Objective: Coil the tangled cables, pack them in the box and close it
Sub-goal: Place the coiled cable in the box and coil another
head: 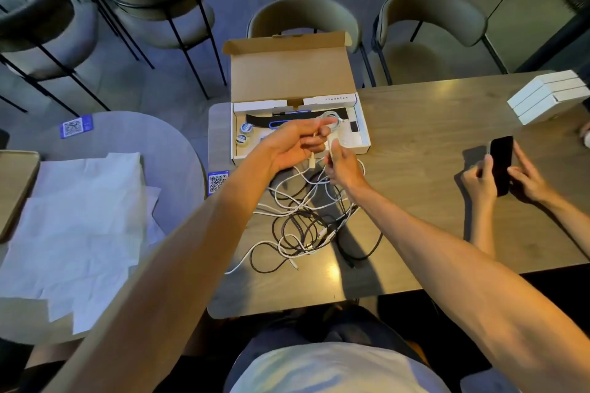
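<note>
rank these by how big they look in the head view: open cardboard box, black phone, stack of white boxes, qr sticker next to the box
Largest to smallest:
open cardboard box, counting its raised lid
stack of white boxes
black phone, partly covered by fingers
qr sticker

The room is dim, with warm light from overhead that leaves a bright glare patch on the table (415,143) near its front edge. Dark shadows lie among the cables (303,220). Wide-angle distortion bends the edges, and the chairs (303,17) look soft and slightly blurred.
</note>
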